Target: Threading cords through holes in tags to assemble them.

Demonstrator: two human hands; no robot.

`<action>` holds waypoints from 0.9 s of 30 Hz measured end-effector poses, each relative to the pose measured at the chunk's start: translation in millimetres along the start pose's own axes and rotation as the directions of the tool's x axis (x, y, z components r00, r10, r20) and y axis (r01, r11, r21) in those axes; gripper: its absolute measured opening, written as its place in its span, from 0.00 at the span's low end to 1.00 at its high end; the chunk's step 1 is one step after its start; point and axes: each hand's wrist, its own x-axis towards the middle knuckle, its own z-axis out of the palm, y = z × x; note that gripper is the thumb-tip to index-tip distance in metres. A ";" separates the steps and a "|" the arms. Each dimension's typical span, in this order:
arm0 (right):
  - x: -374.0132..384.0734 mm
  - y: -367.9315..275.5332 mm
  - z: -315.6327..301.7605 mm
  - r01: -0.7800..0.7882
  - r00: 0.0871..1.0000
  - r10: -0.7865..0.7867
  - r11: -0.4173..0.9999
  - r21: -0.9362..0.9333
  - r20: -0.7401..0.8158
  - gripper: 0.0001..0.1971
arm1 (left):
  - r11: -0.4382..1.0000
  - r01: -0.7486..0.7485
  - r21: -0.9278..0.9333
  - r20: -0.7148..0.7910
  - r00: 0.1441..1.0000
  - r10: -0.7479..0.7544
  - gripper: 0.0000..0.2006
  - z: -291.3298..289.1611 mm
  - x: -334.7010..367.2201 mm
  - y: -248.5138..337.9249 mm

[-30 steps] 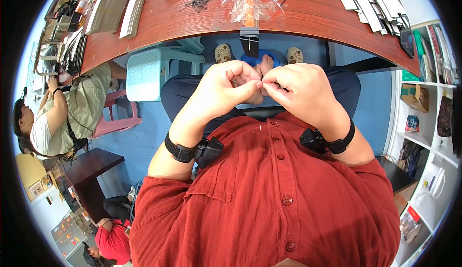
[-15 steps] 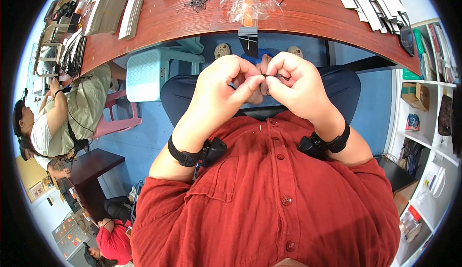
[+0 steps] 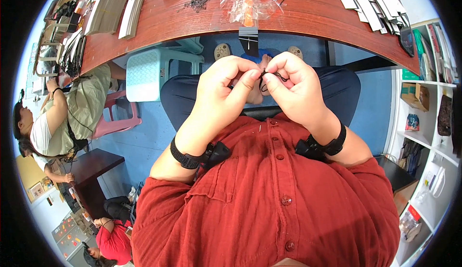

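A thin black cord (image 3: 263, 85) runs between my two hands above my lap, with a small loop hanging below the fingertips. My left hand (image 3: 225, 90) is closed, thumb and forefinger pinched together on one part of the cord. Close beside it my right hand (image 3: 297, 85) pinches another part, and some cord curls across its fingers. The fingertips hide the exact point where the strands meet. Just beyond my hands, a dark card strip (image 3: 249, 42) with pale bands hangs from the table's edge, below crumpled clear plastic (image 3: 240, 8) around an orange piece.
On the red-brown table (image 3: 178, 24) lie a small heap of black cords (image 3: 197, 2), stacked card bundles (image 3: 103, 14) and white strips (image 3: 368, 5). A pale teal stool (image 3: 144, 74) stands left of my legs. Another person (image 3: 55, 110) sits farther left; shelves (image 3: 433, 122) stand at right.
My left fingertips have drawn slightly back from the right ones, and a loop of cord now shows between them. The person at left has shifted an arm.
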 end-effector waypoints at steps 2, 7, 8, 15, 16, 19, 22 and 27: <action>0.4 -3.1 -1.2 -0.052 0.998 0.052 0.998 -0.021 0.017 0.03 | 0.990 0.090 -0.112 -0.008 0.996 -0.091 0.03 2.9 -2.3 6.7; -0.8 -1.8 -1.3 -0.049 0.998 0.049 0.999 -0.001 0.038 0.02 | 0.994 0.050 -0.094 0.021 0.999 -0.048 0.07 -2.7 1.3 9.4; -1.0 -2.8 -1.9 -0.084 0.995 0.084 0.996 0.003 0.046 0.02 | 0.999 -0.044 0.003 0.036 0.998 0.044 0.07 -5.0 2.2 5.6; 2.0 -7.0 -11.7 -0.260 0.957 0.249 0.964 0.058 0.149 0.04 | 0.937 -0.197 0.288 0.091 0.980 0.178 0.04 -9.8 3.6 9.5; 2.4 -6.9 -11.6 -0.240 0.964 0.229 0.968 0.069 0.132 0.03 | 0.937 -0.197 0.287 0.091 0.980 0.178 0.04 -9.3 2.5 8.8; 3.2 -5.7 -10.6 -0.202 0.976 0.191 0.972 0.121 0.101 0.03 | 0.997 0.045 0.060 0.065 0.997 -0.049 0.03 -7.4 -1.4 2.1; 3.8 -5.0 -10.3 -0.164 0.985 0.151 0.971 0.174 0.083 0.02 | 0.935 0.211 -0.285 0.084 0.977 -0.195 0.03 -7.1 -0.7 -3.8; 6.6 -2.0 -13.5 -0.180 0.979 0.156 0.963 0.198 0.133 0.02 | 0.777 0.332 -0.534 0.266 0.939 -0.218 0.04 -5.8 -1.3 -3.3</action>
